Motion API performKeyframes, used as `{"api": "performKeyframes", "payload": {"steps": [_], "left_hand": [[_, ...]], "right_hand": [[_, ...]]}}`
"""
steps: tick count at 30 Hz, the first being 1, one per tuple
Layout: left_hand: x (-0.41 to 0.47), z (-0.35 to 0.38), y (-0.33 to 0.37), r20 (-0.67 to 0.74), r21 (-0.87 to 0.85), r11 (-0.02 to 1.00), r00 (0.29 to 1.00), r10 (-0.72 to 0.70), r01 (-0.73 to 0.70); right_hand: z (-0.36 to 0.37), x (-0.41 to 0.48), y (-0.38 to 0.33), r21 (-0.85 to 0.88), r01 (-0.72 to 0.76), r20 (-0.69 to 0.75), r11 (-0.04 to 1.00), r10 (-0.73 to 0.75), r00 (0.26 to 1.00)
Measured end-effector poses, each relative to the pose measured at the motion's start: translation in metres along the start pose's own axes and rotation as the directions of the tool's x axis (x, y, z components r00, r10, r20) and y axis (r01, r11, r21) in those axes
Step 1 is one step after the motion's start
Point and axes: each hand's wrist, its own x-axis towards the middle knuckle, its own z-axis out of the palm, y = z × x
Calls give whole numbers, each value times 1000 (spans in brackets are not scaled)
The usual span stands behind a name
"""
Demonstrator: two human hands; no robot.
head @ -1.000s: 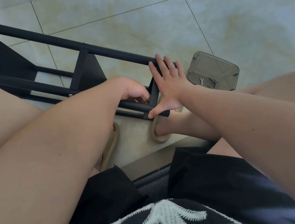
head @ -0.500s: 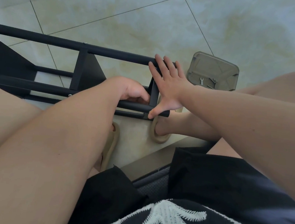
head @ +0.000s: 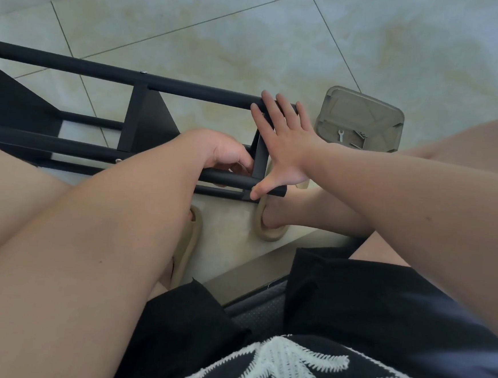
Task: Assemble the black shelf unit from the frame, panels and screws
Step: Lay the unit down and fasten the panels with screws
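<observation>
The black shelf frame [head: 190, 87] lies on its side on the tiled floor, with a black panel [head: 154, 121] fitted between its tubes. My right hand [head: 284, 144] lies flat against the frame's end crosspiece, fingers spread to the upper tube and thumb on the lower tube. My left hand [head: 221, 151] reaches inside the frame just left of that crosspiece. Its fingers are curled at the crosspiece's inner face above the lower tube; what they hold is hidden.
A grey plastic tray [head: 364, 108] with a small wrench [head: 340, 135] and some hardware sits on the floor right of the frame's end. My feet in beige slippers [head: 269, 235] rest below the frame. Open tiled floor lies beyond.
My left hand's curled fingers have shifted slightly at the crosspiece. My right hand and the frame have stayed in place.
</observation>
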Motion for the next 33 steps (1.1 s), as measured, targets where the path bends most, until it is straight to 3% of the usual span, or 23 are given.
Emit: {"api": "performKeyframes", "payload": {"steps": [11, 23, 26, 29, 33], "left_hand": [[-3, 0, 2, 33, 5, 998, 998, 57, -57], [-8, 1, 3, 82, -113, 991, 993, 85, -75], [-9, 1, 6, -17, -120, 990, 997, 72, -74], [-14, -5, 8, -298, 87, 996, 953, 56, -31], [-48, -22, -2, -390, 492, 836, 920, -38, 243]], "right_hand": [[-2, -1, 0, 6, 1, 2, 1000, -1, 1000], [-1, 0, 0, 1, 2, 7, 1000, -2, 1000], [-4, 1, 1, -3, -2, 28, 1000, 2, 1000], [-12, 4, 3, 1, -17, 75, 1000, 17, 997], [-19, 2, -3, 0, -32, 86, 999, 32, 996]]}}
